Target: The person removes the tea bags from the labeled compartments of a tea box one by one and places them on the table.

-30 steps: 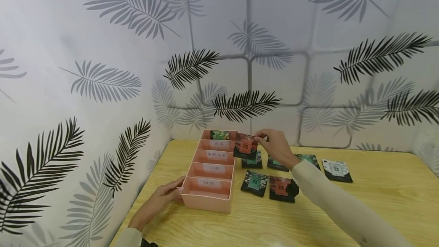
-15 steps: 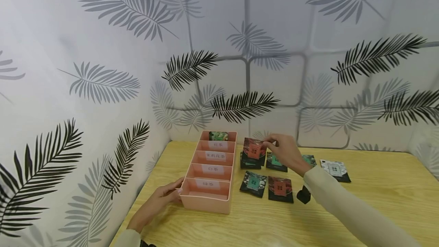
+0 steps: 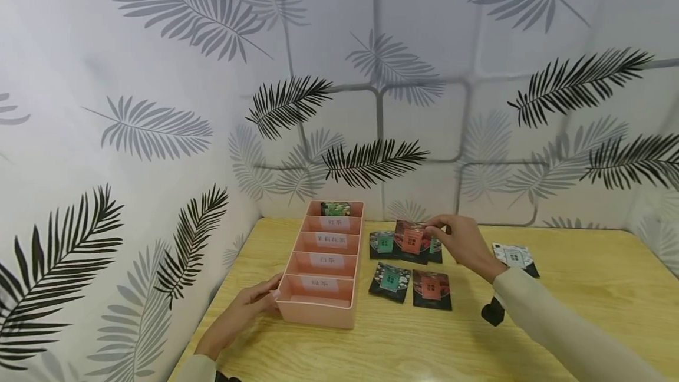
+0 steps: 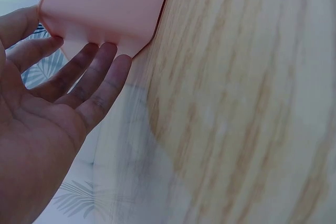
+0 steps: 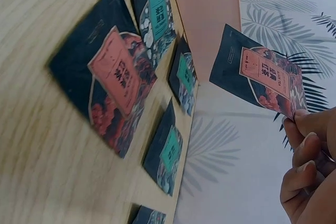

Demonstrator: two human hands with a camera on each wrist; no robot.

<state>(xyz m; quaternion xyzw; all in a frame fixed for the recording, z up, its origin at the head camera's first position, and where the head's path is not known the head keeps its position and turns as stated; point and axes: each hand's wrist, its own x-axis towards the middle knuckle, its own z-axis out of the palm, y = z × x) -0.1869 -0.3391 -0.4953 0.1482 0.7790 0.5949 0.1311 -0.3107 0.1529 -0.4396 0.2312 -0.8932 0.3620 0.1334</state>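
My right hand (image 3: 467, 243) pinches the edge of a tea bag packet (image 3: 411, 240), dark with a red label, between thumb and fingers. In the right wrist view the packet (image 5: 258, 70) is raised beside several others. My left hand (image 3: 245, 310) rests at the near left corner of a pink divided box (image 3: 316, 315). Its outstretched fingers (image 4: 102, 80) touch the box wall in the left wrist view. Labels mark the box's compartments; a green packet (image 3: 335, 209) stands in the farthest one.
Right of the box lie a green-labelled packet (image 3: 391, 281), a red-labelled one (image 3: 432, 289) and another green-labelled one (image 3: 381, 244). A white-and-black packet (image 3: 516, 259) lies farther right. A leaf-patterned wall (image 3: 403, 105) rises behind the wooden table (image 3: 424, 349).
My right hand has moved to the right with the red-labelled packet, away from the box and over the back row of packets. The left hand stays at the box corner.
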